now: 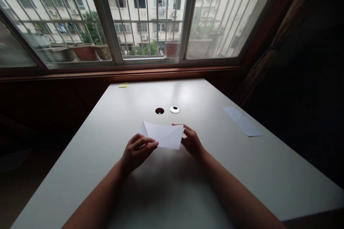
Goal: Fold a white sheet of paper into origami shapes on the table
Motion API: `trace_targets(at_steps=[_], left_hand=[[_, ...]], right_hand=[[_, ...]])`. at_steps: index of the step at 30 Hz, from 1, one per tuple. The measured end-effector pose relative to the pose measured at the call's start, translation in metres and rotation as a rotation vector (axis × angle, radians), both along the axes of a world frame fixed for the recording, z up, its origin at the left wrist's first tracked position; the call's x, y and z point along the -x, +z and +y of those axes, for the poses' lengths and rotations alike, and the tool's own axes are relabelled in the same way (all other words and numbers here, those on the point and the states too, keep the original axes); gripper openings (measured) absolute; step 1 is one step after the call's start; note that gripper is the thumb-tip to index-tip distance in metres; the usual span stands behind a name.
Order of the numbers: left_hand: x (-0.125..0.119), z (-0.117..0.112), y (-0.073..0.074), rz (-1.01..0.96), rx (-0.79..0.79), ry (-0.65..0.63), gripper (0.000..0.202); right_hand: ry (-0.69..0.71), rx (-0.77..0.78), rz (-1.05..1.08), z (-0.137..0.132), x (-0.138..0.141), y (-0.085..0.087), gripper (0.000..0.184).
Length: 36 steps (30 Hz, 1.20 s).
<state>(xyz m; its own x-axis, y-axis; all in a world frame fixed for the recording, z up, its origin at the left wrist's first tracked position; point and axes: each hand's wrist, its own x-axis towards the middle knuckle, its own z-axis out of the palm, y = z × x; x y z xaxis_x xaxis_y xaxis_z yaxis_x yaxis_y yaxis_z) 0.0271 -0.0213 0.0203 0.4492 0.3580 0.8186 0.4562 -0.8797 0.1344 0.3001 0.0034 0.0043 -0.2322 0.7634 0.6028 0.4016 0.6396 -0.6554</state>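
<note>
A folded sheet of white paper [167, 136] is held up over the middle of the table, with a crease and a pointed flap at its upper left. My left hand [138, 151] pinches its lower left edge between thumb and fingers. At the right edge, my right hand [192, 141] grips the paper, its fingers partly behind the sheet. Whether the paper's bottom edge touches the table I cannot tell.
A white table [94, 157] reaches to the barred window. On it are a round cable hole [159, 111], its loose cover [174, 110], a strip of paper [242, 121] at right and a yellow sticker [123, 85] at the far left.
</note>
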Motion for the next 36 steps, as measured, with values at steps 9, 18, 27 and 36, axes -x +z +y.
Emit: trace_targets(at_steps=[9, 18, 27, 36], left_hand=[[0.0030, 0.0029, -0.0045, 0.063, 0.066, -0.056, 0.038], [0.0022, 0.0019, -0.0020, 0.118, 0.086, -0.096, 0.032], [0.0009, 0.0013, -0.0006, 0.145, 0.094, -0.091, 0.029], [0.0010, 0.0017, -0.0015, 0.147, 0.099, -0.098, 0.025]], right_hand=[[0.009, 0.064, 0.093, -0.0028, 0.0014, 0.0033, 0.029], [-0.007, 0.145, 0.172, 0.0004, 0.0026, -0.0007, 0.014], [0.005, 0.155, 0.188, -0.0004, 0.0023, -0.0007, 0.025], [0.038, 0.157, 0.162, -0.0018, 0.0016, 0.0029, 0.019]])
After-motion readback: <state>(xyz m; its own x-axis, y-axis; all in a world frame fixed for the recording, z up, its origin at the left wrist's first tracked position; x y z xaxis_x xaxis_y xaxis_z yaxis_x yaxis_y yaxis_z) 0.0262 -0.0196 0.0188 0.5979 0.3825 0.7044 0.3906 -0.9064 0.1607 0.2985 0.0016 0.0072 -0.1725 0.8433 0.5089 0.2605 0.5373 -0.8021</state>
